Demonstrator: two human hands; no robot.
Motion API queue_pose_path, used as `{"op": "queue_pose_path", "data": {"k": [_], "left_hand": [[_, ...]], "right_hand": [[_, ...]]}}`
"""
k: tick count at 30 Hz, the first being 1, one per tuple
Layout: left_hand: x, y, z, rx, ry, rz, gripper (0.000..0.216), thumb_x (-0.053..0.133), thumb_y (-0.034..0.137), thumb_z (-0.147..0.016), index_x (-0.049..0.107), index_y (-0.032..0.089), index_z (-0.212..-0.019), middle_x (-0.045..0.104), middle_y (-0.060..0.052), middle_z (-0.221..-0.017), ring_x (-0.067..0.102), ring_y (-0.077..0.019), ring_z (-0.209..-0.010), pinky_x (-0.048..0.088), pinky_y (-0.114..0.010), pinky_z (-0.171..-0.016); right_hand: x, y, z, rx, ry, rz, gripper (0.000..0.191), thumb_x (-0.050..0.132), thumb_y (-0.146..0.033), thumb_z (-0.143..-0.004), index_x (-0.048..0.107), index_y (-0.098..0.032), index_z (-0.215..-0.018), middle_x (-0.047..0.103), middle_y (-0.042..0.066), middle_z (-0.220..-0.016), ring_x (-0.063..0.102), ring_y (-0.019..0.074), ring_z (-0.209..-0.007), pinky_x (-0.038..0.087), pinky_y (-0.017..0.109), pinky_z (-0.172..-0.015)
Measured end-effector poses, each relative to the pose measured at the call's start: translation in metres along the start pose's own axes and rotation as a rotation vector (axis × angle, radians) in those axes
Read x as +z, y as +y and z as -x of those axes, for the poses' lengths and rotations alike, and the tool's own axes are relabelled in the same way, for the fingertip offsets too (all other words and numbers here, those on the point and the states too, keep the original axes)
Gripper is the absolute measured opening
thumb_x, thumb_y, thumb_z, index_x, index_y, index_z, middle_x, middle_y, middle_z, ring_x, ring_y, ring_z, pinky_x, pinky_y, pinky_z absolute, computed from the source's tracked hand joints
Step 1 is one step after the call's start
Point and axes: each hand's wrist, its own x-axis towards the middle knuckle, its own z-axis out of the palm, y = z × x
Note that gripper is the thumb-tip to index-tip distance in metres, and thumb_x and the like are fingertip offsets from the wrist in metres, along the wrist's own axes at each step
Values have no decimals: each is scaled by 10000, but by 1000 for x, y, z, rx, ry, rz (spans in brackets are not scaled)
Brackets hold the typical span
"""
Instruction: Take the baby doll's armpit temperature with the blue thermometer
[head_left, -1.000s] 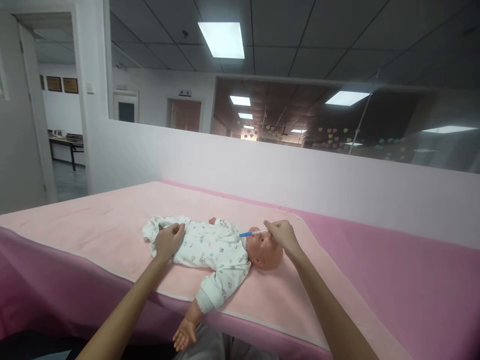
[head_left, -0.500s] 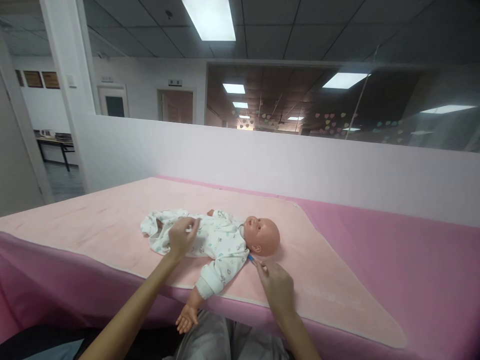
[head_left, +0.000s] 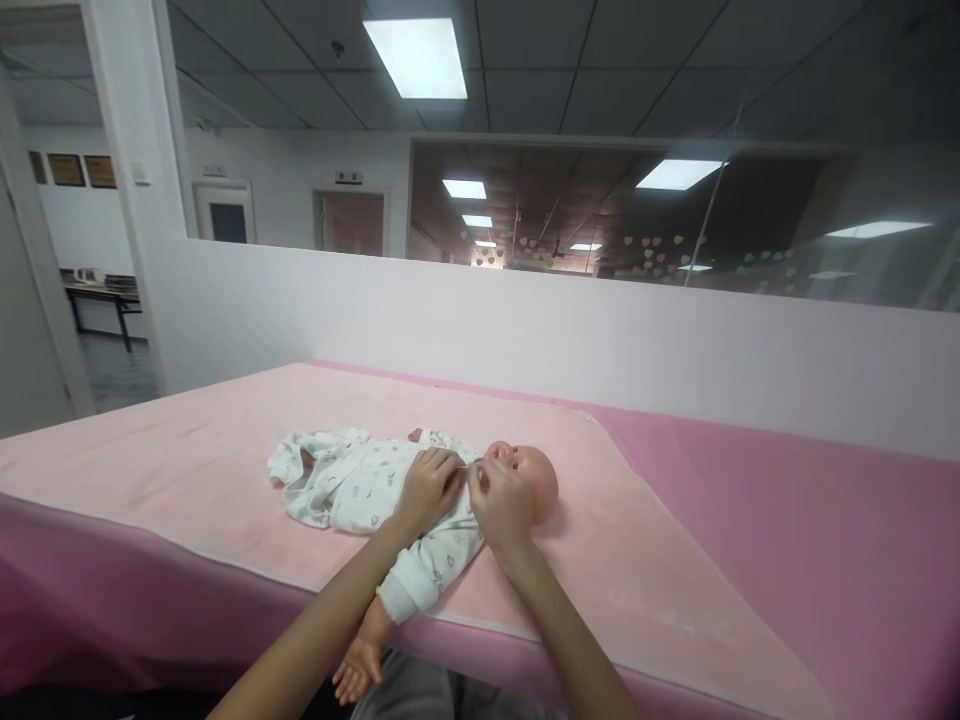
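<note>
A baby doll (head_left: 534,480) lies on its back, its head to the right, dressed in a white patterned outfit (head_left: 367,490). Over its upper chest, my left hand (head_left: 431,488) is closed, fingertips bent in near the collar. My right hand (head_left: 501,505) pinches beside the doll's chin and covers part of its neck. A thin whitish strand or stick (head_left: 466,466) shows between the fingertips of both hands; its kind is unclear. The doll's near arm (head_left: 361,660) hangs past the table edge, palm showing.
A pale pink mat (head_left: 202,470) lies under the doll, over a darker pink cover (head_left: 787,500). Behind stands a low white wall (head_left: 525,330) with glass above. My legs (head_left: 427,690) are below the front edge. A table (head_left: 105,292) shows through the doorway at left.
My left hand has moved right from the doll's belly to its upper chest. My right hand has moved up and left to the chin. The blue piece by the shoulder is no longer visible.
</note>
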Motion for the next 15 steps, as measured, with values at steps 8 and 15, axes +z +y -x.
{"op": "queue_pose_path", "data": {"k": [8,15], "left_hand": [[7,-8,6,-108,23,23,218,335,231,-872,540,162,-901,590,-83,-801,526,-214,-755,426,-365,-714],[3,-5,3,-339,9,182,260,324,302,-900,555,189,-862,622,-54,-809,548,-191,-746,415,-326,-715]], "right_hand": [[68,-10,-10,-14,100,-492,264,342,-196,-875,601,-173,-923,637,73,-897,564,176,-868,438,310,-809],[68,0,-1,-29,40,-634,388,421,-128,-739,569,-161,-1096,627,92,-1049,569,205,-989,444,334,-893]]}}
